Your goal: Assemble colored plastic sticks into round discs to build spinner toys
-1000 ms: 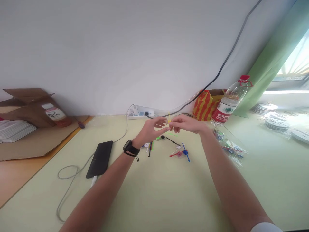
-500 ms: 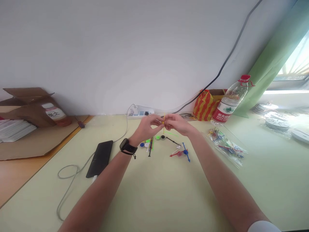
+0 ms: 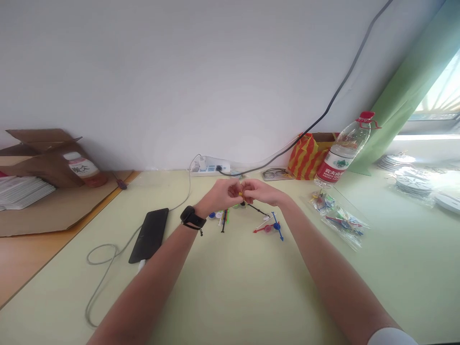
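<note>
My left hand (image 3: pixel 221 196) and my right hand (image 3: pixel 265 192) meet above the table, fingertips pinched together on a small yellow plastic spinner arrow (image 3: pixel 241 193). Fingers cover most of it. Below and left of them lie a blue round piece (image 3: pixel 212 215), a white round piece (image 3: pixel 218 215) and a bundle of thin coloured sticks (image 3: pixel 224 221). To the right rest a black stick (image 3: pixel 256 209), a red arrow (image 3: pixel 261 230) with a round hub and a blue arrow (image 3: pixel 276 226). Other round pieces under the hands are partly hidden.
A phone (image 3: pixel 149 235) with a grey cable lies left. A power strip (image 3: pixel 210 166) sits by the wall. On the right are a water bottle (image 3: pixel 338 155), a striped bag (image 3: pixel 305 155) and plastic bags of parts (image 3: pixel 341 218). A cardboard box (image 3: pixel 39 153) stands far left.
Both hands have moved slightly down toward the table with the yellow arrow, which stood upright between the fingers and is now mostly covered by them.
</note>
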Available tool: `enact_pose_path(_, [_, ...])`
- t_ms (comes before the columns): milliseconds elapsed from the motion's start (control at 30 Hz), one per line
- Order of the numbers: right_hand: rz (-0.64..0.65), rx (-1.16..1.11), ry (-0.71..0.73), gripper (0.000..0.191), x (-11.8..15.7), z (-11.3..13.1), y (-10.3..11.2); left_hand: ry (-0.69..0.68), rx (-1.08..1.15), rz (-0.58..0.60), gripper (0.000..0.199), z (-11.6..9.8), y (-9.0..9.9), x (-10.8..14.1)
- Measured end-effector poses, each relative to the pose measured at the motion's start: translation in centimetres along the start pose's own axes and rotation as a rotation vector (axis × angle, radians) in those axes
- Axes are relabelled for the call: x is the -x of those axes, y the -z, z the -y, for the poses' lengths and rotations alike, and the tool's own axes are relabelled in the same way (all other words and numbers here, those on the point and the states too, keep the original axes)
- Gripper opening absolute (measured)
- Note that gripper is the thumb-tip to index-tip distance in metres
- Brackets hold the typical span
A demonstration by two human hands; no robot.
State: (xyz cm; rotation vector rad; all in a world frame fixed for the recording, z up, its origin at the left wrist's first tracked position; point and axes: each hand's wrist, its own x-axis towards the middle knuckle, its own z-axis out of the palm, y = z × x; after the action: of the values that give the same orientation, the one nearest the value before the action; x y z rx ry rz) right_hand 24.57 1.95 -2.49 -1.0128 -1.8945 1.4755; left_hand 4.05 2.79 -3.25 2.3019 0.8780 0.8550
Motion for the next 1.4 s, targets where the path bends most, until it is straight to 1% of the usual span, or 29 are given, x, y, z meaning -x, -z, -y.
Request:
enact_pose_path(167, [0.03, 0.06, 0.027, 0.011, -0.1, -0.5, -0.2, 0.007, 0.004, 0.059, 0.006, 0.1, 0.1, 0.1])
enact_pose_path(200, [0.014, 0.111, 0.027, 0.008, -0.2, -0.6, -0.2, 0.011, 0.008, 0.063, 0.006, 0.1, 0.1, 0.1])
enact_pose_path(267, [-0.058, 0.302, -0.017, 0.003, -0.3, -0.9, -0.1, 0.025, 0.004, 0.067, 0.007, 0.1, 0.0, 0.2])
enact_pose_path(333, [-0.121, 0.496, -0.099, 0.007, -0.3, -1.2, 0.2, 0.05, -0.006, 0.101, 0.008, 0.2, -0.2, 0.4])
enact_pose_path(367, [-0.129, 0.561, -0.143, 0.008, -0.3, -1.4, 0.4, 0.06, -0.01, 0.139, 0.009, 0.2, -0.4, 0.4])
enact_pose_path(433, [-0.106, 0.629, -0.214, 0.012, -0.1, -1.8, 1.0, 0.057, -0.013, 0.236, 0.007, 0.3, -0.6, 0.5])
enact_pose_path(500, [-0.094, 0.671, -0.267, 0.02, 0.2, -2.0, 1.7, 0.037, -0.021, 0.321, 0.007, 0.5, -0.8, 0.6])
enact_pose_path(600, [-0.086, 0.718, -0.313, 0.025, 1.0, -1.7, 2.8, 0.078, -0.054, 0.39, 0.013, 1.1, -0.7, 0.6])
enact_pose_path(667, [-0.012, 0.731, -0.326, 0.03, 1.6, -1.1, 3.4, 0.131, -0.077, 0.402, 0.015, 1.6, -0.5, 0.6])
enact_pose_path(733, [0.115, 0.744, -0.357, 0.035, 2.1, -0.6, 3.8, 0.14, -0.083, 0.401, 0.015, 2.0, -0.1, 0.6])
enact_pose_path(800, [0.217, 0.764, -0.413, 0.036, 2.3, -0.2, 3.9, 0.119, -0.103, 0.37, 0.018, 2.4, 0.2, 0.6])
enact_pose_path(900, [0.244, 0.791, -0.481, 0.028, 2.3, -0.3, 3.9, 0.106, -0.193, 0.294, 0.033, 2.8, 0.7, 0.6])
enact_pose_path(967, [0.246, 0.784, -0.482, 0.023, 2.2, -0.4, 4.0, 0.118, -0.246, 0.272, 0.043, 3.2, 0.9, 0.7])
enact_pose_path(1033, [0.258, 0.752, -0.44, 0.023, 2.2, -0.5, 4.1, 0.137, -0.266, 0.283, 0.043, 3.6, 0.9, 0.7])
enact_pose_path(1100, [0.27, 0.713, -0.387, 0.023, 2.3, -0.5, 4.4, 0.145, -0.274, 0.291, 0.038, 3.9, 0.8, 0.8])
enact_pose_path(1167, [0.26, 0.669, -0.344, 0.023, 2.6, -0.2, 4.6, 0.139, -0.28, 0.288, 0.035, 4.1, 0.7, 0.8])
enact_pose_path(1233, [0.228, 0.593, -0.296, 0.024, 2.9, 0.2, 4.7, 0.126, -0.273, 0.262, 0.036, 3.9, 0.7, 0.7])
enact_pose_path(1333, [0.144, 0.418, -0.168, 0.027, 3.0, 0.7, 4.6, 0.094, -0.181, 0.153, 0.04, 2.8, 0.7, 0.3])
enact_pose_path(1400, [0.067, 0.279, -0.073, 0.03, 2.7, 0.7, 4.3, 0.079, -0.026, 0.069, 0.039, 1.8, 0.5, -0.1])
